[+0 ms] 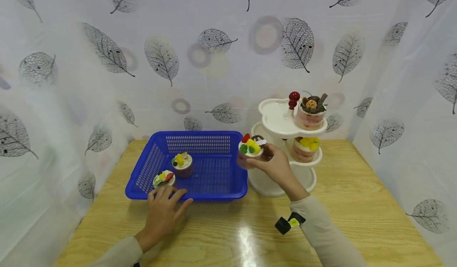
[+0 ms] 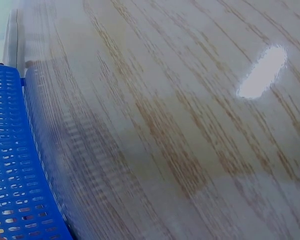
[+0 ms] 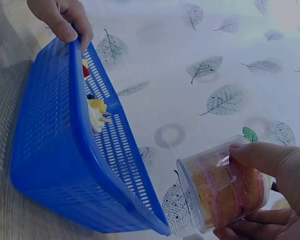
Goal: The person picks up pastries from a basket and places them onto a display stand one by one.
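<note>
My right hand (image 1: 277,167) grips a clear cup of layered cake (image 3: 222,185), thumb on one side and fingers on the other. White cream, a red piece, a yellow piece and green leaves top it in the head view. The cup is held between the blue plastic basket (image 1: 214,197) and the white tiered stand (image 1: 276,120). My left hand (image 1: 162,213) holds the basket's near rim, its fingers curled over the edge. Just past those fingers, a cake cup with a red and yellow topping (image 1: 164,178) sits in the basket, partly hidden. Another yellow-topped cake cup (image 1: 182,164) stands behind it.
On the stand's top tier is a chocolate-topped cake cup (image 1: 311,114) beside a red knob (image 1: 294,97). A cake cup with yellow fruit (image 1: 305,148) sits on the tier below. The wooden table (image 1: 357,203) meets a leaf-patterned white sheet (image 1: 221,72) at the back.
</note>
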The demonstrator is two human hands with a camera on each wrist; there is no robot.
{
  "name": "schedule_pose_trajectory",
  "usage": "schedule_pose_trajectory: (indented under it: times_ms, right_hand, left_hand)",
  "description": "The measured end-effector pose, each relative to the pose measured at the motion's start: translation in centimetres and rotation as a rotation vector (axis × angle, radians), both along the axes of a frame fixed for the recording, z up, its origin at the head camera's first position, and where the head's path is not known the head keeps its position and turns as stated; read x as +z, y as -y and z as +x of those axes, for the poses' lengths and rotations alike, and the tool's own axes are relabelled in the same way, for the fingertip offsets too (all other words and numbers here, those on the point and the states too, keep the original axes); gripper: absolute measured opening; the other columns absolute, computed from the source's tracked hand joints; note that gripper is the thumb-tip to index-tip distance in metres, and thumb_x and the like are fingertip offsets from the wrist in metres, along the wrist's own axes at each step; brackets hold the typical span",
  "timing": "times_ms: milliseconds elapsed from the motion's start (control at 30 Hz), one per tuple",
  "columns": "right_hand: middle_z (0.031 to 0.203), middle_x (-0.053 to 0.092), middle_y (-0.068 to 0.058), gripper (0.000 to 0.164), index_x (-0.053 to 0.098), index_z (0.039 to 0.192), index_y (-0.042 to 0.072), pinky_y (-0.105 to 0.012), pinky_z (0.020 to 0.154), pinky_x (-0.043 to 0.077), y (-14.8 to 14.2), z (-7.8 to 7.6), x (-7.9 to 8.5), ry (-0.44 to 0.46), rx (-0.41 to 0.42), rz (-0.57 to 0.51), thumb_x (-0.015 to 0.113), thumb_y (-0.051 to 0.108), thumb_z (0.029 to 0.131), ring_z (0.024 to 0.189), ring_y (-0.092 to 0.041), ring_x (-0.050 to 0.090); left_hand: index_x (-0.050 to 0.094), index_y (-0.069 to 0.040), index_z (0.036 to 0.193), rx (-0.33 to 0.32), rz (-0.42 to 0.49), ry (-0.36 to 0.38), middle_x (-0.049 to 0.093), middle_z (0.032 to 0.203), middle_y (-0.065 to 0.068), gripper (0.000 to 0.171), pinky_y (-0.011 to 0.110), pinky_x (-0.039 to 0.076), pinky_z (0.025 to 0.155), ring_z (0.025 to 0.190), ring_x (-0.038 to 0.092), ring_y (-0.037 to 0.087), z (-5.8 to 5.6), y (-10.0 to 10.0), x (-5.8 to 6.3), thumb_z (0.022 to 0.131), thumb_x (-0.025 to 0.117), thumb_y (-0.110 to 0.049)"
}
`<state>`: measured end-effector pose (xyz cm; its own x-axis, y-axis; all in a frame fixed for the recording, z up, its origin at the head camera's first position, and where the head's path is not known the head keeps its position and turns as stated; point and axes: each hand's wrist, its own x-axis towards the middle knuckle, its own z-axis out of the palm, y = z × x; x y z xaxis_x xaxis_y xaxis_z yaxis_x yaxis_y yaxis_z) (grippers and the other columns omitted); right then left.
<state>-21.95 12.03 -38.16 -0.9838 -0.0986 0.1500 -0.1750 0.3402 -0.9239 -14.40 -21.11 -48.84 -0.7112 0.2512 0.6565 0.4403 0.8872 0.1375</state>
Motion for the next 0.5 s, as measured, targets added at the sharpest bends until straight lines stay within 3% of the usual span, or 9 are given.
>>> schedule_pose_trajectory:
  times_ms: [200, 500]
  right_hand:
    - [0.12, 0.062, -0.019, 0.057, 0.055, 0.126, -0.003, -0.022, 0.084, 0.047, -1.4, 0.4, 0.2, -0.003, 0.007, -0.05, 0.079, 0.019, 0.08, 0.106, -0.024, 0.058]
    - [0.128, 0.058, -0.018, 0.062, 0.053, 0.13, -0.002, -0.017, 0.083, 0.046, -3.0, 0.5, 0.1, 0.033, -0.085, -0.041, 0.079, 0.025, 0.08, 0.113, -0.025, 0.055]
  left_hand:
    - [0.071, -0.016, 0.098, -0.002, -0.001, -0.022, 0.062, 0.087, 0.005, 0.038, 0.055, 0.035, 0.082, 0.09, 0.058, 0.028, 0.0, 0.0, 0.1, 0.089, 0.059, -0.052]
    - [0.071, -0.017, 0.097, -0.006, 0.009, -0.033, 0.062, 0.086, 0.004, 0.043, 0.054, 0.035, 0.081, 0.09, 0.058, 0.027, 0.0, 0.0, 0.2, 0.092, 0.053, -0.055]
